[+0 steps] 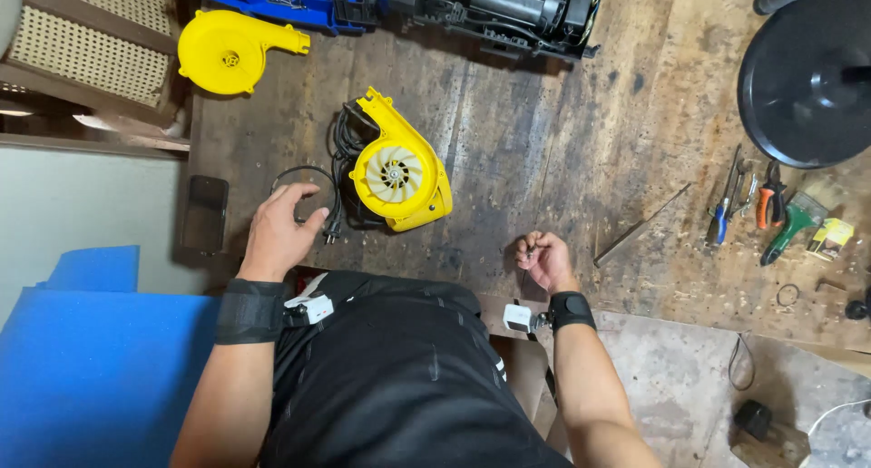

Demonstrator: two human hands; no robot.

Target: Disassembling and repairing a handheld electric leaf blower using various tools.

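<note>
Blower housing (399, 173), yellow, with its white fan wheel exposed, lies on the worn wooden surface (544, 141), left of centre and just beyond the person's body. A black power cord (313, 182) runs from its left side and loops toward the near edge.

The left hand (279, 230) rests on that loop with fingers curled loosely over the cord; the grip is not closed tight. The right hand (544, 259) is clenched around a thin dark tool, probably a screwdriver, near the front edge and well apart from the housing.

Recommended handling: gather the cord clear of the fan wheel before turning the housing, and steady the housing by its outer shell, not by the blades.

Limits of view: the tool's tip is hidden inside the fist. The matching yellow cover (231, 51) lies far left. A black motor unit (508, 5) is cut off by the top edge. Hand tools (767, 209) at the right are too small to identify individually.
</note>
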